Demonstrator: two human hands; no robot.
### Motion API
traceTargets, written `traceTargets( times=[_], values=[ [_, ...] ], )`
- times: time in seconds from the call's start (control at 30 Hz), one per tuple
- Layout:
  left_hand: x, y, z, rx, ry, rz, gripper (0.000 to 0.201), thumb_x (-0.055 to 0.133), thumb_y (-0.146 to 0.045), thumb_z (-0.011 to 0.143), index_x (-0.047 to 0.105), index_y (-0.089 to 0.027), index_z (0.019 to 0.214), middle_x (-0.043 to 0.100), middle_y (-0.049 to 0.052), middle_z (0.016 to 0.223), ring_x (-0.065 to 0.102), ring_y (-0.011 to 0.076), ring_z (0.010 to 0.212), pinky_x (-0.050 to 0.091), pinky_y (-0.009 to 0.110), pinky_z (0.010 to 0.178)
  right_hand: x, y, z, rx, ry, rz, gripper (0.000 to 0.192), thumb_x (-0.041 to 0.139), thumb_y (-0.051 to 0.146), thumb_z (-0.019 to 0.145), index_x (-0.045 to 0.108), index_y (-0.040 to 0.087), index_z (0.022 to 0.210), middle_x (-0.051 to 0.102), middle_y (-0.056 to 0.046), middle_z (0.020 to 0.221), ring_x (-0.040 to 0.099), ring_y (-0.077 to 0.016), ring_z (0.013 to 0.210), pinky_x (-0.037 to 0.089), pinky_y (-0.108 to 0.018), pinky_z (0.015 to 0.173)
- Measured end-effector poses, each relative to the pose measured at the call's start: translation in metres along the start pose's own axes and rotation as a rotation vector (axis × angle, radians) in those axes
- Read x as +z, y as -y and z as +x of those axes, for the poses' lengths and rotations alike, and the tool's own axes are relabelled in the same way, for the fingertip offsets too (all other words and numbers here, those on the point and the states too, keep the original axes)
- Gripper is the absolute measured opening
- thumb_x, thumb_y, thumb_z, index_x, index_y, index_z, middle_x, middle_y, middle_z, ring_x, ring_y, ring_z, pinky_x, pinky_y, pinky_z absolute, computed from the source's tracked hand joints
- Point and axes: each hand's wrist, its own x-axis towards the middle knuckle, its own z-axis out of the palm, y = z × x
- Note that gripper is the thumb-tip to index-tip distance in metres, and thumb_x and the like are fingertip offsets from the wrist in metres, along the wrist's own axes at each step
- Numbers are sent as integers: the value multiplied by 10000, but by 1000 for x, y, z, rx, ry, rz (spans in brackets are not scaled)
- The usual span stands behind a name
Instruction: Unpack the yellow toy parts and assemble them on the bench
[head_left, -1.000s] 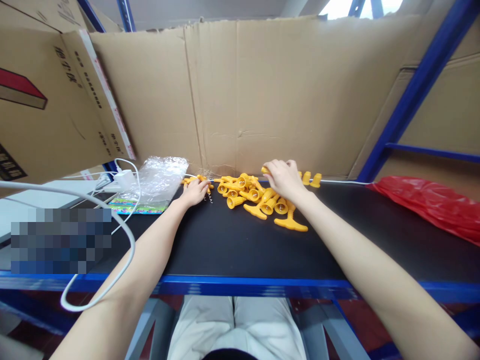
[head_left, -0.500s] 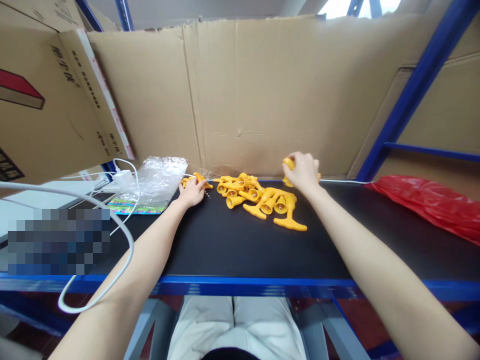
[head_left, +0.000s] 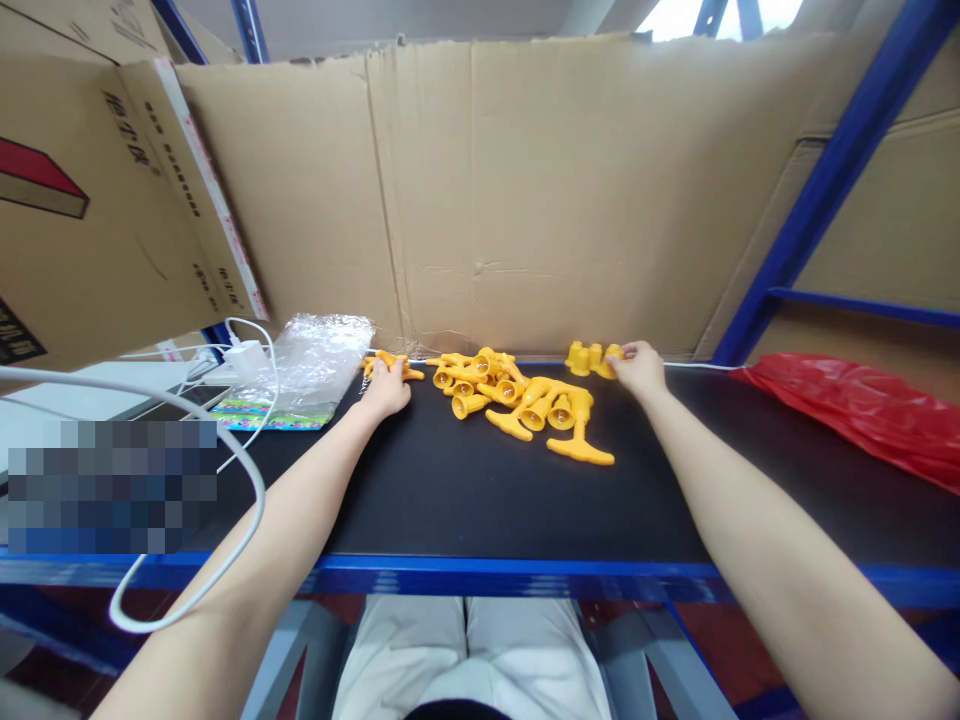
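Head view: worn on the head, faces forward and down.
Range: near, over desk (head_left: 465,500).
Backdrop: cardboard wall (head_left: 525,190).

You have two hands out, the left hand (head_left: 388,388) and the right hand (head_left: 637,368). There is one pile of yellow horns (head_left: 525,400), too many to count, and three yellow caps (head_left: 592,358) in a row. You can also see one clear bag (head_left: 319,360) and one red bag (head_left: 855,410).

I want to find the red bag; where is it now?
In the head view, the red bag lies on the black table at the far right, beyond the right hand.
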Motion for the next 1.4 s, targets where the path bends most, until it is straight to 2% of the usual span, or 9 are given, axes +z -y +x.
traceTargets(
  times=[0.13, 0.27, 0.63, 0.8, 0.97, 1.03, 1.13, 1.2, 1.4],
  values=[
    [0, -2, -1, -65, 0, -107, 617, 467, -100, 744, 370, -78, 1352, 46, 246, 1508, 256, 363, 1348, 263, 453, 1086, 3, -6, -3, -53, 67, -134, 227, 609, 218, 703, 566, 141, 912, 642, -105, 945, 606, -205, 867, 457, -311, 802],
    [-1, -5, -3, -111, -2, -146, 685, 522, -71, 691, 362, -87, 1357, -43, 208, 1522, 189, 363, 1365, 265, 444, 1094, 3, -10, -5, -143, 109, -284, 292, 537, 167, 763, 526, 123, 1052, 602, -138, 1096, 580, -209, 992, 440, -306, 850],
    [-4, -3, -6, -124, -56, -135, 737, 595, -183, 714, 314, -101, 1391, -38, 236, 1513, 117, 388, 1375, 208, 459, 1113, -3, -2, -19, -213, 304, -499, 277, 474, 218, 809, 603, 158, 1047, 566, -140, 1181, 547, -267, 1081, 430, -408, 872],
    [-7, -6, -7, -131, -131, -150, 782, 592, -197, 722, 242, -84, 1412, 6, 263, 1503, 102, 402, 1375, 194, 494, 1104, -8, 12, -23, -185, 249, -502, 297, 435, 247, 816, 646, 149, 999, 646, -154, 1020, 612, -269, 949, 457, -379, 789],
    [-14, -10, -8, -93, -268, -233, 797, 572, -153, 733, 156, -11, 1397, -30, 330, 1472, 61, 404, 1379, 175, 508, 1104, -15, 44, -25, -249, 219, -455, 274, 450, 340, 818, 650, 158, 858, 672, -142, 907, 620, -267, 914, 462, -356, 743],
    [-17, -12, -8, -48, -324, -265, 790, 550, -137, 742, 130, -5, 1398, -46, 327, 1472, 11, 393, 1384, 158, 503, 1112, -20, 60, -28, -176, 334, -475, 308, 492, 418, 803, 637, 150, 758, 663, -136, 762, 637, -271, 831, 470, -367, 712],
    [-20, -16, -9, 12, -372, -273, 784, 524, -136, 753, 106, -36, 1409, -54, 292, 1488, -42, 359, 1392, 149, 498, 1122, -26, 76, -33, -44, 690, -483, 396, 578, 528, 753, 598, 141, 672, 593, -99, 555, 635, -249, 630, 477, -373, 617],
    [-22, -20, -11, 64, -377, -265, 776, 513, -143, 759, 104, -72, 1415, -58, 260, 1501, -45, 336, 1398, 150, 498, 1125, -26, 79, -36, -56, 855, -474, 437, 602, 572, 728, 569, 142, 656, 561, -82, 503, 619, -238, 571, 472, -382, 572],
    [-28, -34, -19, 341, -379, -220, 756, 470, -102, 754, 116, -142, 1420, -103, 181, 1523, -6, 297, 1410, 168, 498, 1123, -14, 71, -33, -284, 908, -514, 469, 697, 600, 598, 517, 170, 652, 573, -82, 541, 627, -275, 619, 485, -442, 518]
  ],
)
